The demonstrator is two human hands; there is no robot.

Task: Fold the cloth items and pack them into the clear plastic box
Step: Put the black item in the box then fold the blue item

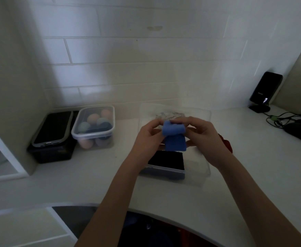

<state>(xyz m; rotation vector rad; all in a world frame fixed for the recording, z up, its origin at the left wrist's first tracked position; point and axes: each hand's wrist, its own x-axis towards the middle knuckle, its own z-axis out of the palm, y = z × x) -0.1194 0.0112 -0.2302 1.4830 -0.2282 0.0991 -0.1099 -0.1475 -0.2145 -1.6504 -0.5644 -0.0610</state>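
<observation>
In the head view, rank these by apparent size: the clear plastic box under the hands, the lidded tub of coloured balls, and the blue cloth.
1. clear plastic box
2. lidded tub of balls
3. blue cloth, held in both hands above the box, so nearer the camera, yet clearly smallest.

Soft, matt blue cloth [174, 138] — fleecy nap, no sheen — pinched between bare fingers. Beneath, clear plastic box [202, 172], thin-walled and faintly glossy, with a folded black cloth [166, 160] inside (dull, light-swallowing). Smooth matt white counter [74, 184] throughout. Toward the back left corner, lidded translucent plastic tub [94, 125] of matt pastel balls, beside a black plastic crate [53, 154]. Glazed white wall tiles [146, 59] — slick, reflective.
</observation>
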